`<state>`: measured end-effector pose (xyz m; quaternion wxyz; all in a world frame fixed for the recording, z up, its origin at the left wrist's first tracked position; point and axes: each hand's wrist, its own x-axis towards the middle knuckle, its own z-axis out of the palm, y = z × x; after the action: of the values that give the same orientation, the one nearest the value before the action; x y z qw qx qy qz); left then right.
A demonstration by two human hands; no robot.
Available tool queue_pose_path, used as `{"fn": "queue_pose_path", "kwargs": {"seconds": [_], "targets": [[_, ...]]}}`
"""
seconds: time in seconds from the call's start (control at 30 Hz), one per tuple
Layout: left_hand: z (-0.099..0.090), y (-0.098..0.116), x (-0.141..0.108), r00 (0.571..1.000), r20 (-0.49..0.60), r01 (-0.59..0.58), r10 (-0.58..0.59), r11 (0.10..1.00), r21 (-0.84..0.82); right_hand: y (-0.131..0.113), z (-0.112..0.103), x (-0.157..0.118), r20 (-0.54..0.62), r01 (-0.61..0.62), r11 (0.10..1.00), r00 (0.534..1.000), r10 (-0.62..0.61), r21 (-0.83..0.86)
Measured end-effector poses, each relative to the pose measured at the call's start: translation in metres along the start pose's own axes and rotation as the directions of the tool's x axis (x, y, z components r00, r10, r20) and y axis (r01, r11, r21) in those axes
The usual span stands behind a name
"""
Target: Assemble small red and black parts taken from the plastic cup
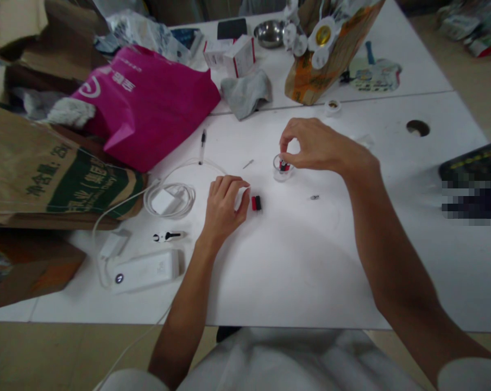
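white sleeves are cut off at the bottom edge. left hand curls mid-frame, hiding a white piece, red-black part beside it. right hand pinches a small, unclear red piece in a clear cup, center.

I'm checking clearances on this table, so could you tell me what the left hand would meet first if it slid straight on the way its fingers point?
Probably the small red-and-black piece, lying just past the left hand.

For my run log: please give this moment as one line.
right hand: fingers in small clear cup | left hand: on table beside red-black part
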<state>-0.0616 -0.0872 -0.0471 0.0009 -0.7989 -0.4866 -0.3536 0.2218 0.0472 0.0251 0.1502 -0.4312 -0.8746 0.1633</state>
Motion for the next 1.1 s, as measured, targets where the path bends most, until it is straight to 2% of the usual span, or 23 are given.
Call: {"fn": "queue_pose_path", "kwargs": {"seconds": [0.27,1.1], "targets": [[-0.0003,0.0002,0.0003,0.999,0.023,0.023,-0.023,1.000,-0.015,0.0016,-0.0002,0.0027,0.012,0.007,1.000,1.000,-0.007,-0.003],[-0.0007,0.0006,0.0004,0.999,-0.010,-0.041,0.041,0.999,0.016,0.0014,0.0029,0.0011,-0.008,-0.012,1.000,1.000,0.012,-0.008]]}}
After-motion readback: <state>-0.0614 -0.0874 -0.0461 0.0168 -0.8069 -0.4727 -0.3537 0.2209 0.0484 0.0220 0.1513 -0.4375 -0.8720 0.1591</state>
